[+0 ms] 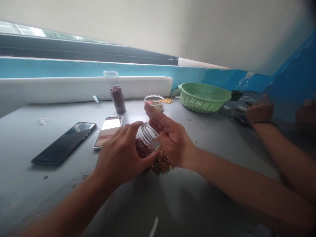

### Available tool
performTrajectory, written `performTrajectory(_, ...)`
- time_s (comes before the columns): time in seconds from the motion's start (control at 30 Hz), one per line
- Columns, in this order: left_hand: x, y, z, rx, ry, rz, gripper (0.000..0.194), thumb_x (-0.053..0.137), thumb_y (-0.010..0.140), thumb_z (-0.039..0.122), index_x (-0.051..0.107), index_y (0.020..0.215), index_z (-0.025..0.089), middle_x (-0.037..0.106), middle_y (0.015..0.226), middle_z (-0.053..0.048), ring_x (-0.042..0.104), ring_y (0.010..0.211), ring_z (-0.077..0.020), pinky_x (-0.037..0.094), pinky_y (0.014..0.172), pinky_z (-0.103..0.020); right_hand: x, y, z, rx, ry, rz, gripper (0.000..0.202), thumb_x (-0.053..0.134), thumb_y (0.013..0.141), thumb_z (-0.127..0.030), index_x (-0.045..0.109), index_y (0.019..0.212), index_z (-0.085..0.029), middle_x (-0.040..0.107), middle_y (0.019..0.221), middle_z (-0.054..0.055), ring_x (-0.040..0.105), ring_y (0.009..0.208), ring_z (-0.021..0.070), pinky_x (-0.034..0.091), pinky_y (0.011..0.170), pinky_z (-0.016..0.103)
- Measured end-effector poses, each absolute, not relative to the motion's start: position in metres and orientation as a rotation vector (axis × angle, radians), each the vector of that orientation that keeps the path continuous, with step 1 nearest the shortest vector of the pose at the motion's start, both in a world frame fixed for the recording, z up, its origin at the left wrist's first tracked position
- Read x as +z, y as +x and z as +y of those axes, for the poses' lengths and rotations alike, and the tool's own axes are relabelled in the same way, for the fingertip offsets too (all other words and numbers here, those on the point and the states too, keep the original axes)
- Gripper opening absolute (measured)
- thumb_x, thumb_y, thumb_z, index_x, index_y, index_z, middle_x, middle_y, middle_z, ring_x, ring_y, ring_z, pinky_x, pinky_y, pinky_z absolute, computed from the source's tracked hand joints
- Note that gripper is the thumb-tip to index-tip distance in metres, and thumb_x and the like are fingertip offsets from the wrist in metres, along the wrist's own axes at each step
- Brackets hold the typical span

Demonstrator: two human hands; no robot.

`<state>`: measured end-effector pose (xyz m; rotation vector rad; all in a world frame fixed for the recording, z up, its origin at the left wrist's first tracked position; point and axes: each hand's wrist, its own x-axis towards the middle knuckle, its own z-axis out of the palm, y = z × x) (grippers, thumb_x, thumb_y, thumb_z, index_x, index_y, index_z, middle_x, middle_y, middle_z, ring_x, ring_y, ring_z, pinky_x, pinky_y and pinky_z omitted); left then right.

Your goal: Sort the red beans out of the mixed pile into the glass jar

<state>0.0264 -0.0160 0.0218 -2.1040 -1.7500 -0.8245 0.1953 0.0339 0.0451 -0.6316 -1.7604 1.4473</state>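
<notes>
My left hand is wrapped around a clear jar that leans to the right. Dark red beans fill its lower part. My right hand is closed at the jar's mouth, fingers pressed together and thumb folded in; whatever it may hold is hidden. Under that hand, a pile of mixed red, green and brown beans lies on the grey table, partly covered by the jar and my hands. Behind them stands a second clear round container with small greenish beans in it.
Two phones, one black and one white-edged, lie to the left. A tall clear container of dark beans stands behind them. Yellow kernels and a green basket sit at the back. Another person's hand is at right.
</notes>
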Motion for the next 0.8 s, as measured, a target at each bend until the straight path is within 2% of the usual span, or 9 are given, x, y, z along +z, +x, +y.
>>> performTrajectory(0.17, 0.022, 0.021, -0.014, -0.895, -2.070, -1.744, 0.071, 0.071, 0.078, 0.063, 0.049, 0.135, 0.026, 0.072, 0.119, -0.014, 0.073, 0.104, -0.0375, 0.058, 0.077, -0.049, 0.040, 0.208, 0.042, 1.005, -0.504, -1.946, 0.085, 0.038, 0.078, 0.004, 0.050, 0.152, -0.035, 0.037, 0.166, -0.009, 0.025, 0.159, 0.0211, 0.026, 0.131, 0.052)
performTrajectory(0.23, 0.024, 0.014, -0.011, -0.943, -2.008, -1.802, 0.073, 0.072, 0.076, 0.064, 0.050, 0.134, 0.026, 0.072, 0.119, -0.014, 0.073, 0.106, -0.0378, 0.058, 0.082, -0.050, 0.035, 0.217, 0.057, 0.961, -0.530, -2.029, 0.083, 0.037, 0.078, 0.004, 0.052, 0.150, -0.034, 0.035, 0.168, -0.008, 0.025, 0.159, 0.0207, 0.027, 0.130, 0.054)
performTrajectory(0.33, 0.028, 0.002, -0.006, -1.006, -1.870, -1.955, 0.086, 0.076, 0.069, 0.068, 0.051, 0.137, 0.023, 0.073, 0.117, -0.016, 0.073, 0.103, -0.0394, 0.058, 0.082, -0.051, 0.022, 0.229, 0.083, 0.917, -0.552, -2.219, 0.075, 0.038, 0.078, 0.005, 0.058, 0.143, -0.028, 0.043, 0.164, 0.001, 0.034, 0.156, 0.0202, 0.031, 0.127, 0.053)
performTrajectory(0.43, 0.031, -0.005, -0.002, -1.041, -1.781, -2.039, 0.092, 0.073, 0.068, 0.073, 0.050, 0.139, 0.020, 0.073, 0.116, -0.016, 0.073, 0.103, -0.0403, 0.057, 0.083, -0.053, 0.011, 0.234, 0.098, 0.803, -0.569, -2.468, 0.074, 0.038, 0.076, 0.009, 0.061, 0.139, -0.022, 0.047, 0.162, 0.008, 0.038, 0.154, 0.0218, 0.027, 0.128, 0.055)
performTrajectory(0.57, 0.029, -0.006, -0.001, -1.024, -1.790, -2.020, 0.092, 0.073, 0.067, 0.073, 0.051, 0.138, 0.020, 0.073, 0.115, -0.016, 0.073, 0.102, -0.0420, 0.057, 0.081, -0.054, 0.009, 0.233, 0.098, 0.726, -0.595, -2.662, 0.080, 0.036, 0.076, 0.012, 0.059, 0.142, -0.026, 0.039, 0.166, 0.009, 0.025, 0.159, 0.0248, 0.015, 0.128, 0.065)
performTrajectory(0.63, 0.027, -0.006, -0.001, -1.028, -1.808, -1.985, 0.090, 0.072, 0.068, 0.074, 0.051, 0.138, 0.021, 0.073, 0.116, -0.016, 0.072, 0.104, -0.0422, 0.058, 0.081, -0.054, 0.010, 0.232, 0.095, 0.672, -0.601, -2.713, 0.074, 0.039, 0.079, 0.012, 0.060, 0.141, -0.025, 0.041, 0.166, 0.010, 0.021, 0.160, 0.0280, 0.011, 0.126, 0.069)
performTrajectory(0.7, 0.026, -0.007, -0.001, -1.024, -1.807, -1.970, 0.089, 0.071, 0.068, 0.075, 0.051, 0.138, 0.023, 0.072, 0.116, -0.015, 0.072, 0.104, -0.0409, 0.058, 0.081, -0.053, 0.011, 0.230, 0.091, 0.614, -0.593, -2.709, 0.056, 0.047, 0.088, 0.005, 0.065, 0.134, -0.022, 0.051, 0.157, 0.013, 0.033, 0.156, 0.0302, 0.018, 0.126, 0.067)
performTrajectory(0.8, 0.026, -0.008, 0.000, -1.021, -1.777, -1.988, 0.090, 0.072, 0.067, 0.075, 0.051, 0.139, 0.026, 0.072, 0.115, -0.013, 0.073, 0.103, -0.0389, 0.058, 0.081, -0.051, 0.014, 0.225, 0.080, 0.670, -0.505, -2.643, 0.025, 0.063, 0.096, -0.016, 0.073, 0.118, -0.019, 0.068, 0.130, 0.012, 0.062, 0.127, 0.0243, 0.043, 0.116, 0.048)
